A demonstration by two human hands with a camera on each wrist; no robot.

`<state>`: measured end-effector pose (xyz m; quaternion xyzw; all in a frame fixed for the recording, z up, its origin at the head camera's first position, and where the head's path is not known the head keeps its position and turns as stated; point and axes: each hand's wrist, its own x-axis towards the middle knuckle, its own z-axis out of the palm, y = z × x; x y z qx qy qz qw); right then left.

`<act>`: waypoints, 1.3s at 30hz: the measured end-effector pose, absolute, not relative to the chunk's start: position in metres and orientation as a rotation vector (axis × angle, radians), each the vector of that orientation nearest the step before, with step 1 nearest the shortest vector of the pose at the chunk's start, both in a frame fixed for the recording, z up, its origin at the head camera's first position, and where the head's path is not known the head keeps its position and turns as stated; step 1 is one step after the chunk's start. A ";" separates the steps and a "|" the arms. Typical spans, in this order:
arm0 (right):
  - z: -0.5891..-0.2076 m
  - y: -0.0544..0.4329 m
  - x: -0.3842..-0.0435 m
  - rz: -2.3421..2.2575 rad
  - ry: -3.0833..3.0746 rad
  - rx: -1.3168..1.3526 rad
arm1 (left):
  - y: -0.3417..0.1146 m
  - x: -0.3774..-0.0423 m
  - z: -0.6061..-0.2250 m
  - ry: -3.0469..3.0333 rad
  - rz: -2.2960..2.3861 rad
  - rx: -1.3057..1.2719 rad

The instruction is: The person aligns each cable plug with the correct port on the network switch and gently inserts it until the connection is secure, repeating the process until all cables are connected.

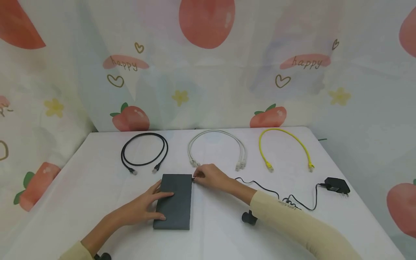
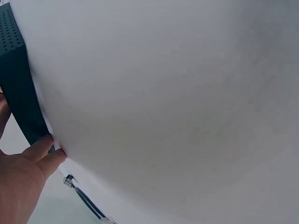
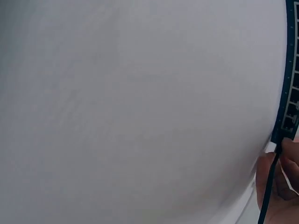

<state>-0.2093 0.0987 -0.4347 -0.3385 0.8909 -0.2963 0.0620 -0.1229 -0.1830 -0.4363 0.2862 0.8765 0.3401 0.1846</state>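
A dark grey network switch (image 1: 177, 209) lies flat on the white table. My left hand (image 1: 143, 206) rests on its left part, with a finger and the thumb extended over the top. In the left wrist view, two fingertips touch the far end of the side wall (image 2: 21, 93). At the far right corner, my right hand (image 1: 209, 176) pinches the black power plug (image 1: 193, 179) against the port side. The right wrist view shows the row of ports (image 3: 292, 79) and the black cord (image 3: 266, 196) running back from the fingers, which hide most of the plug.
The cord leads right, past a bundled stretch (image 1: 290, 202), to a black power adapter (image 1: 337, 185). Along the back lie a coiled black network cable (image 1: 144, 165), light grey network cables (image 1: 216, 130) and a yellow network cable (image 1: 276, 129). A patterned cloth (image 1: 214, 79) hangs behind.
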 end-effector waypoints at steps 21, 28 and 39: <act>-0.404 0.166 -0.206 -0.907 2.768 -0.877 | -0.188 -0.122 -0.442 2.467 0.979 0.814; -0.401 0.189 -0.213 -0.894 2.827 -0.805 | -0.188 -0.122 -0.439 2.454 0.986 0.813; -0.394 0.222 -0.229 -0.859 2.872 -0.762 | -0.187 -0.122 -0.441 2.448 0.997 0.827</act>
